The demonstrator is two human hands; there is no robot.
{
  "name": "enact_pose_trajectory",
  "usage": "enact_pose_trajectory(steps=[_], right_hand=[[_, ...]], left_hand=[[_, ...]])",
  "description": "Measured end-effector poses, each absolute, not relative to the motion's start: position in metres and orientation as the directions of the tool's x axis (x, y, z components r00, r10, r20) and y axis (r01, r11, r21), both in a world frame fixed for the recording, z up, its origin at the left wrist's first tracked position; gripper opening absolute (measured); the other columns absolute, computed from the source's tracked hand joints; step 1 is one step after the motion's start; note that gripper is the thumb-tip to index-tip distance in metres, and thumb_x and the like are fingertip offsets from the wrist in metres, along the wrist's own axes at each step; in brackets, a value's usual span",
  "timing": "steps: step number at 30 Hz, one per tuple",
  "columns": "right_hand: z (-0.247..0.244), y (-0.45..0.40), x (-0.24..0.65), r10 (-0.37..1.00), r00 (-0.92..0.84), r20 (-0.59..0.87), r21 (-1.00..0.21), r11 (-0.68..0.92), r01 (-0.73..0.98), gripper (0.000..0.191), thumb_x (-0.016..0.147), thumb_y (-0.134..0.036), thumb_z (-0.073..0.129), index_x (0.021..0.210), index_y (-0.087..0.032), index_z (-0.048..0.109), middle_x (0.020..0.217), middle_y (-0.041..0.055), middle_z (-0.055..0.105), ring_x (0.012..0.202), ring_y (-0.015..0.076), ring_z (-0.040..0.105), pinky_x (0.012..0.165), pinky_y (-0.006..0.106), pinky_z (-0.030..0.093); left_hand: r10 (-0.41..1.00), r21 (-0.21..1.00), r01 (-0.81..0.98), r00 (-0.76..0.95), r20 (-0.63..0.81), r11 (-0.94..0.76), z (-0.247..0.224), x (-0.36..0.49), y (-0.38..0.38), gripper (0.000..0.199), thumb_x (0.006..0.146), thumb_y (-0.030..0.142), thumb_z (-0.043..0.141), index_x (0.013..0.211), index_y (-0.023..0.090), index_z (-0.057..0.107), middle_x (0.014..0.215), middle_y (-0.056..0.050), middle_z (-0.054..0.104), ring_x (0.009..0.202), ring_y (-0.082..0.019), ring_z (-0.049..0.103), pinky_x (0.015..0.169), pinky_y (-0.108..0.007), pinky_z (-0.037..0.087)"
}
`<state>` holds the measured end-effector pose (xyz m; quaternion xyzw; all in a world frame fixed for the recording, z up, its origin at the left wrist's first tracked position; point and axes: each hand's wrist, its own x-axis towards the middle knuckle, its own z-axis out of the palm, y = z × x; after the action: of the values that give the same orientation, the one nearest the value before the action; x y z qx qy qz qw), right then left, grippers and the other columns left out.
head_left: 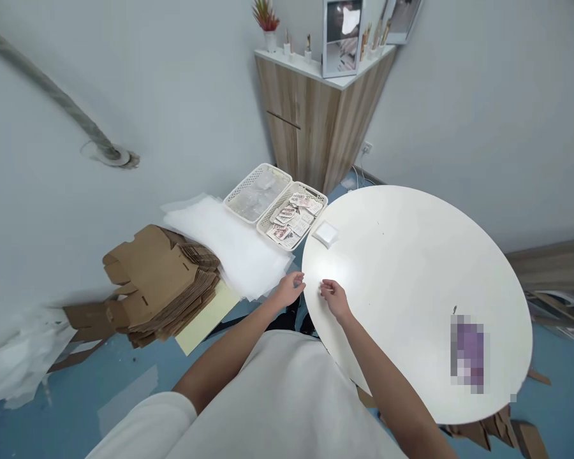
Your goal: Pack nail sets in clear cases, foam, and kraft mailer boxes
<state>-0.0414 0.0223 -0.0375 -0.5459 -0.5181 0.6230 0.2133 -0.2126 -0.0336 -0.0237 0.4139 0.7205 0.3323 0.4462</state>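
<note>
My left hand hovers by the near left edge of the round white table, its fingers loosely curved and nothing visible in them. Just to its right, my right hand is over the tabletop with half-bent fingers, also holding nothing that I can see. The two hands face each other with a gap between them. Beyond the right hand, a small white square packet in clear wrapping lies near the table's left edge.
Left of the table are a basket of printed cards, a basket of clear bags, white sheets and stacked brown cardboard. A blurred purple item lies on the table's right. A wooden cabinet stands behind.
</note>
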Motion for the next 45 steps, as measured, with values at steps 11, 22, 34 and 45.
enact_pose_trajectory(steps=[11, 22, 34, 45], right_hand=[[-0.027, 0.018, -0.077, 0.696, -0.586, -0.415, -0.903, -0.237, 0.358, 0.034, 0.067, -0.039, 0.056, 0.093, -0.018, 0.056, 0.061, -0.0012, 0.058, 0.061, 0.0160, 0.058, 0.064, 0.032, 0.047], [-0.004, -0.007, -0.199, 0.482, -0.838, -0.256, -0.898, 0.203, 0.391, 0.033, 0.072, -0.037, 0.052, 0.100, -0.020, 0.056, 0.084, 0.0036, 0.061, 0.067, 0.0152, 0.057, 0.063, 0.031, 0.046], [0.024, -0.056, -0.364, 0.357, -0.934, 0.030, -0.479, 0.825, 0.300, 0.040, 0.077, -0.026, 0.051, 0.116, -0.020, 0.046, 0.100, 0.0113, 0.053, 0.094, 0.0248, 0.050, 0.074, 0.034, 0.041], [0.020, -0.064, -0.401, 0.358, -0.933, 0.045, -0.292, 0.897, 0.331, 0.017, 0.078, -0.014, 0.040, 0.087, -0.019, 0.053, 0.084, 0.0106, 0.057, 0.080, 0.0225, 0.052, 0.069, 0.033, 0.034]], left_hand=[[0.861, 0.852, 0.269, -0.386, -0.332, 0.449, 0.002, -0.236, -0.087, 0.033, 0.071, 0.030, 0.058, 0.102, 0.021, 0.059, 0.099, -0.006, 0.065, 0.085, -0.019, 0.062, 0.074, -0.030, 0.050], [0.804, 0.671, 0.561, -0.588, -0.090, 0.485, 0.033, -0.316, -0.159, 0.032, 0.075, 0.027, 0.053, 0.106, 0.020, 0.056, 0.108, -0.008, 0.058, 0.103, -0.022, 0.052, 0.091, -0.035, 0.039], [0.566, 0.423, 0.479, -0.818, -0.102, 0.769, 0.028, -0.422, -0.237, 0.033, 0.075, 0.032, 0.053, 0.106, 0.021, 0.054, 0.114, -0.012, 0.051, 0.110, -0.030, 0.042, 0.092, -0.042, 0.031], [0.599, 0.463, 0.476, -0.784, -0.161, 0.748, 0.006, -0.443, -0.243, 0.034, 0.076, 0.038, 0.052, 0.102, 0.018, 0.056, 0.101, -0.012, 0.055, 0.100, -0.029, 0.049, 0.083, -0.038, 0.039]])
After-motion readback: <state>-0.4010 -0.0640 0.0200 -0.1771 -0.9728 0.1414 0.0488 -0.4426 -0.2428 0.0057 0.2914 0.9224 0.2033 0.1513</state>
